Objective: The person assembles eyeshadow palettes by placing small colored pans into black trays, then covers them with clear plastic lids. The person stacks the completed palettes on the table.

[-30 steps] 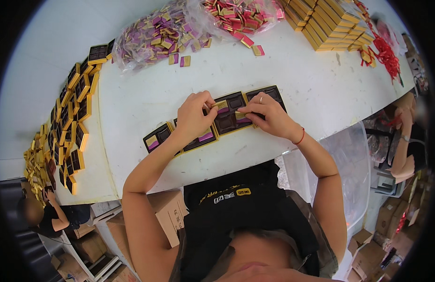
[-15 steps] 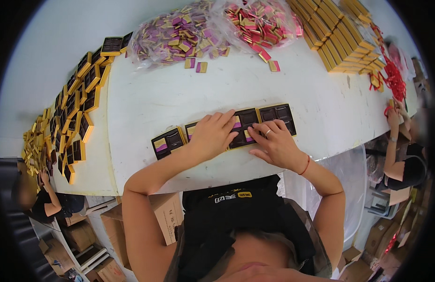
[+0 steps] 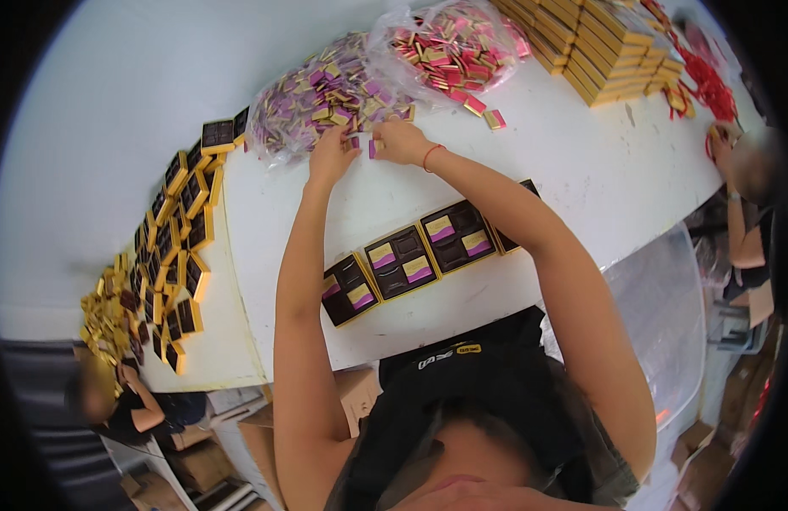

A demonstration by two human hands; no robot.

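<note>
Head view: my left hand (image 3: pixel 333 155) and right hand (image 3: pixel 401 141) each meet a small purple-and-gold square (image 3: pixel 373 149) beside the clear bag (image 3: pixel 304 106); whether either pinch is closed, I can't tell. Likely light, stiff, slick: grip opposite edges.

Long white table (image 3: pixel 259 223), pale wall (image 3: pixel 113 128)

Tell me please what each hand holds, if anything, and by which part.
The left hand is at a small purple-and-gold piece, the right hand at a second piece; whether either is gripped, and where, cannot be told.
</note>
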